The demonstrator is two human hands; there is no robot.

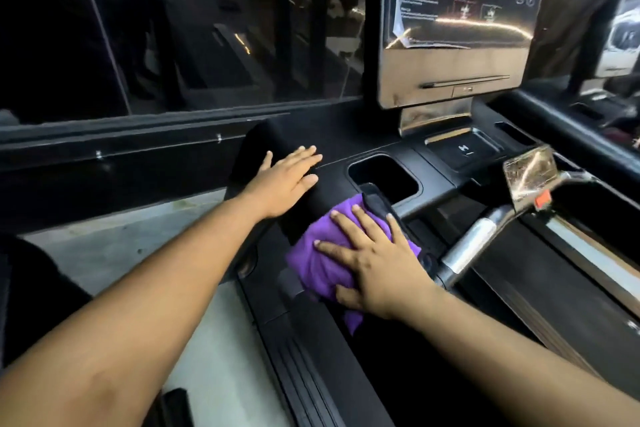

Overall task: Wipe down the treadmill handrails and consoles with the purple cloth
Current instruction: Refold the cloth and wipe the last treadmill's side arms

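Note:
The purple cloth (323, 262) lies bunched on the black left handrail (301, 218) of the treadmill, just below the console deck (346, 140). My right hand (372, 260) presses flat on the cloth with fingers spread. My left hand (289, 177) rests flat, fingers straight, on the upper left corner of the black console deck, apart from the cloth. The console screen (464, 3) stands upright behind, glossy with touch icons.
A cup-holder recess (384, 177) opens in the deck right of my left hand. A silver grip bar (474, 243) and a shiny panel with a red clip (530, 177) sit to the right. A dark glass window (173, 28) fills the left. Pale floor (114, 246) lies below.

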